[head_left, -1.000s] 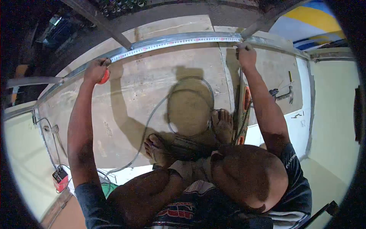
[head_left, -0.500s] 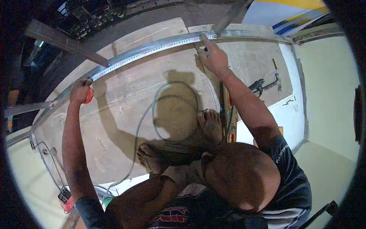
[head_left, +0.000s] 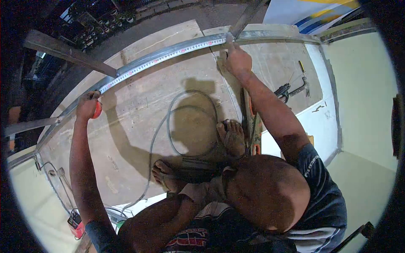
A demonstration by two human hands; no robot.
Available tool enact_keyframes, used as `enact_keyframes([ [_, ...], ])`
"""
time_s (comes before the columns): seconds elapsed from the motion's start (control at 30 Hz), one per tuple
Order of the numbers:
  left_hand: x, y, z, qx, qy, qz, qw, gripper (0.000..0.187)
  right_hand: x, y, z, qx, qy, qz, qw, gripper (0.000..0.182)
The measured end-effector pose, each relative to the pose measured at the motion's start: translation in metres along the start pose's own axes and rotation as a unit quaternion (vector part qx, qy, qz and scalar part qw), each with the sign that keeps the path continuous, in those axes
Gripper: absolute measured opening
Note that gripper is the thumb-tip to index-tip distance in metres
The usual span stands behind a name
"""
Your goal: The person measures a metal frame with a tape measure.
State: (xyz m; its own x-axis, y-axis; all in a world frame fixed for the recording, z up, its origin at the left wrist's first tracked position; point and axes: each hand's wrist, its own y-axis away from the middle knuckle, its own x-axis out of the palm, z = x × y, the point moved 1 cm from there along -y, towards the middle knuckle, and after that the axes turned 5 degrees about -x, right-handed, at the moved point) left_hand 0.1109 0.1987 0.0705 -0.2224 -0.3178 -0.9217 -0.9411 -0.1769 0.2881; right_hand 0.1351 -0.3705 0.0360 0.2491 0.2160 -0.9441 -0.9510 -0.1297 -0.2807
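Note:
My left hand (head_left: 87,106) is closed around a tape measure with a red case (head_left: 98,110), at the left of the metal bar. Its pulled-out white blade (head_left: 168,55) runs along the near face of that bar (head_left: 147,59) toward my right hand (head_left: 238,63). There the index finger is stretched out and touches the blade near its right end, beside an upright post (head_left: 249,19). The other fingers of this hand are curled. A small dark thing shows by the thumb, too small to name.
Both my feet stand on plywood boards (head_left: 130,126), beside a looped grey cable (head_left: 169,122). To the right lie a power tool (head_left: 282,90), a hammer (head_left: 307,89), a yellow-handled tool (head_left: 301,66) and an orange-and-dark level (head_left: 256,148). Beyond the bar, the platform edge drops to a darker area with potted plants.
The right index finger has slid rightward along the bar, closer to the post. My left hand still holds the tape measure case in place. The view has shifted slightly.

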Motion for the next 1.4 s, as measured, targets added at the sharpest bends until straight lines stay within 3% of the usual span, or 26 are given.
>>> enact_keyframes([
  [0.07, 0.002, -0.006, 0.008, -0.003, -0.016, 0.008, 1.0, 0.044, -0.012, 0.001, 0.003, 0.066, 0.006, 0.076, 0.995, 0.069],
  [0.2, 0.005, -0.006, 0.009, -0.029, -0.025, -0.014, 0.999, 0.047, -0.018, 0.0, 0.012, 0.094, -0.011, 0.104, 0.99, 0.075],
  [0.27, 0.012, -0.015, 0.019, -0.019, -0.038, -0.016, 0.999, 0.047, -0.017, 0.001, 0.017, 0.029, 0.001, 0.123, 0.992, 0.086],
  [0.37, 0.005, -0.008, 0.008, -0.006, -0.061, -0.017, 0.998, 0.046, -0.015, 0.005, 0.038, -0.039, -0.013, 0.148, 0.988, 0.087],
  [0.67, -0.008, 0.006, -0.009, 0.001, -0.096, -0.013, 0.995, 0.038, -0.011, 0.007, 0.089, -0.079, -0.059, 0.215, 0.972, 0.088],
  [0.9, 0.003, -0.006, 0.005, -0.012, -0.092, -0.015, 0.996, 0.041, -0.009, 0.003, 0.086, -0.083, -0.104, 0.157, 0.979, 0.087],
  [0.97, 0.004, -0.005, 0.005, -0.021, -0.053, 0.0, 0.998, 0.041, -0.019, 0.0, 0.077, 0.013, -0.114, 0.2, 0.973, 0.088],
  [1.0, 0.008, -0.01, 0.011, -0.004, -0.063, -0.007, 0.998, 0.04, -0.019, -0.001, 0.071, 0.01, -0.114, 0.2, 0.973, 0.088],
  [1.2, 0.002, -0.005, -0.001, -0.032, -0.044, 0.016, 0.998, 0.04, -0.008, 0.003, 0.039, 0.026, -0.1, 0.074, 0.992, 0.098],
  [1.33, -0.005, 0.006, -0.012, -0.042, -0.028, 0.016, 0.999, 0.042, 0.005, 0.003, 0.032, 0.024, -0.092, 0.071, 0.993, 0.1],
  [1.4, 0.012, -0.014, 0.015, -0.013, -0.044, 0.0, 0.999, 0.042, 0.008, 0.005, 0.033, 0.035, -0.108, 0.113, 0.987, 0.099],
])
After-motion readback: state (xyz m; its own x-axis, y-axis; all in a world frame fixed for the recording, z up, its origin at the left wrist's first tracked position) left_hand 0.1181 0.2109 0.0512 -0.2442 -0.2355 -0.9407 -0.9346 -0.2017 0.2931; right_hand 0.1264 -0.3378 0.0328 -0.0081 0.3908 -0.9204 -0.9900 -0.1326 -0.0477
